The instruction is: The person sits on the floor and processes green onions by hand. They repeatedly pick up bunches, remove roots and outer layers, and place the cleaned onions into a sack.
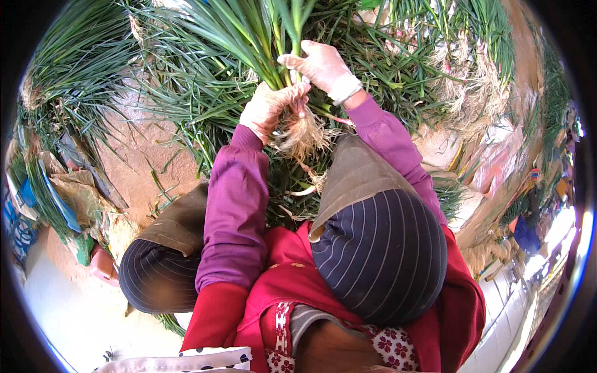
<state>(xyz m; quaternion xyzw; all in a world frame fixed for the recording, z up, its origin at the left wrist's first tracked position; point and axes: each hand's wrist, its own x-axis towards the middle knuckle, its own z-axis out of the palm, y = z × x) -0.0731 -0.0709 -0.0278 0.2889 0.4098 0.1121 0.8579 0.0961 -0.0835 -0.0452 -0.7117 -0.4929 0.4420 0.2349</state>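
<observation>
My left hand, in a thin pale glove, grips a bunch of green garlic near the base of its stalks. The long leaves point away from me, and the tangled pale roots hang below the fist towards my lap. My right hand, gloved as well, holds a stalk at the right side of the bunch, just above the left hand. Its fingers cross in front of that stalk. Loose single plants with a white stem lie beneath the roots, between my knees.
Loose green leaves cover the ground ahead. Rooted bunches lie at the far right, and a leafy pile at the far left. Crumpled clear plastic is on the right. My knees, in striped dark trousers, flank the work.
</observation>
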